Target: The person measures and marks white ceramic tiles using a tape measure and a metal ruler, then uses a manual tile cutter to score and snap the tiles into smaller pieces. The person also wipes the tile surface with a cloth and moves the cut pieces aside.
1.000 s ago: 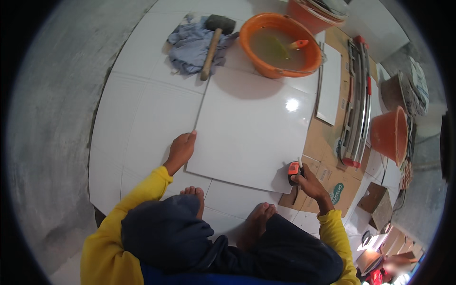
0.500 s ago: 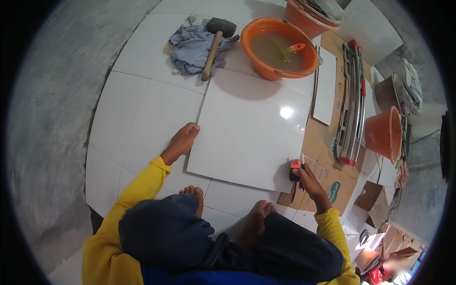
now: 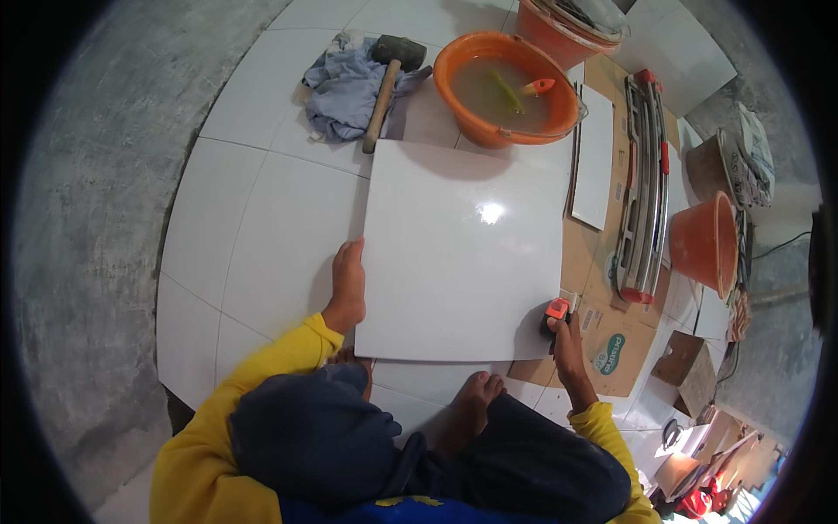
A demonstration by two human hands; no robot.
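Partly hidden tape measure point(image 3: 558, 308), in right hand point(image 3: 569, 351); white tile point(image 3: 463, 271) alongside

Two bare hands show: one left hand point(image 3: 348, 284) left of centre, one right hand point(image 3: 567, 354) lower right of centre. There is one tape measure point(image 3: 557, 311), one large white tile point(image 3: 463, 253) mid-frame and one narrow tile point(image 3: 594, 166) upper right. Upper left of centre has one mallet point(image 3: 388, 83) and one crumpled cloth point(image 3: 340, 98). Orange buckets number three: upper-centre bucket point(image 3: 476, 131), top bucket point(image 3: 543, 37), right-side bucket point(image 3: 698, 246).
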